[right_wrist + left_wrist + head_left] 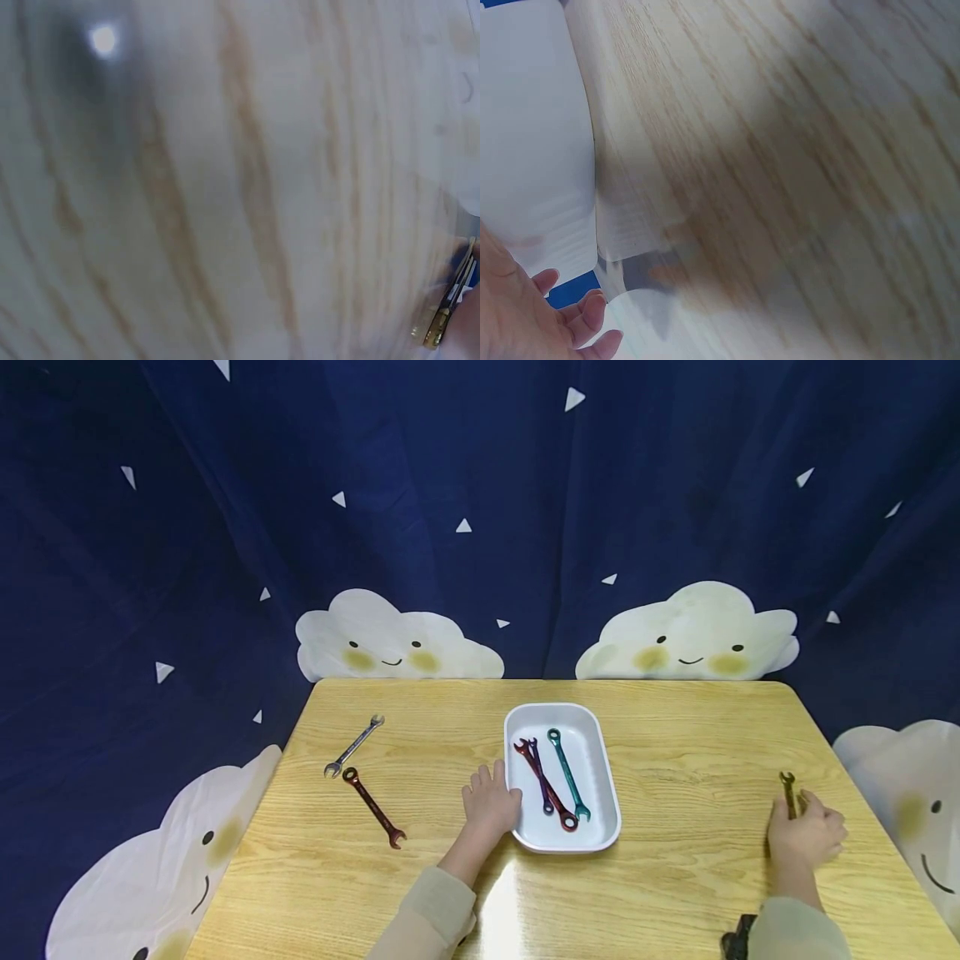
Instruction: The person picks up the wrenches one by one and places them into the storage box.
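At the right side of the table, my right hand (806, 839) holds a gold combination wrench (788, 793) between thumb and fingers. Its open end points away from me, and the hand hides its lower part. The right wrist view catches the same wrench (450, 300) at its right edge. My left hand (491, 804) lies beside the white tray (609, 793), with the thumb against its left rim and the other fingers loosely bent. Inside the tray are a red wrench (555, 797), a purple wrench (541, 772) crossing it, and a teal wrench (568, 772).
On the left part of the wooden table (690, 735) lie a silver wrench (355, 747) and a dark red wrench (373, 807), their ends close together. A dark blue curtain (525, 460) with cloud prints hangs behind the table.
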